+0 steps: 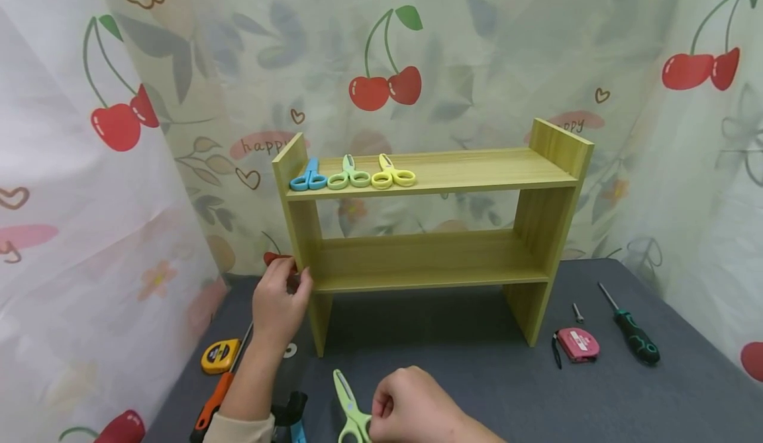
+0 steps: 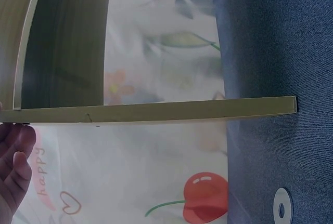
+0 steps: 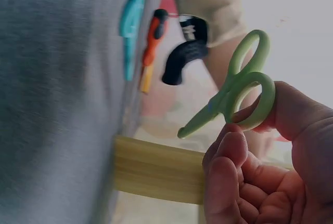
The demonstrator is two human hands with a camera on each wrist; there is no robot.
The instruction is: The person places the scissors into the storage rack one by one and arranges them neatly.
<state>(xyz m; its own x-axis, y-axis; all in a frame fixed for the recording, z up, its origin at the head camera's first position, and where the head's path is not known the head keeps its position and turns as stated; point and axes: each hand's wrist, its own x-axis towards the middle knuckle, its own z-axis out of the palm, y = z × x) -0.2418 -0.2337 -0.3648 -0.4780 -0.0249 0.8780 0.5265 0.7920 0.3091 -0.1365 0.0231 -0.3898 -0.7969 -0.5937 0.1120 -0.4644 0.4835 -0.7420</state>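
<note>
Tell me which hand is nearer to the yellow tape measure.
Left. The left hand is beyond the yellow tape measure and a little to its right, beside the shelf; the right hand, holding green scissors, is well to its right.

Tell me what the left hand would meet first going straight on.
Most likely the shelf's left side panel, right at the left hand; whether they already touch is hard to tell.

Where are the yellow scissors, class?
In the head view, the yellow scissors lie on the left half of the top shelf, just right of a green pair.
</note>
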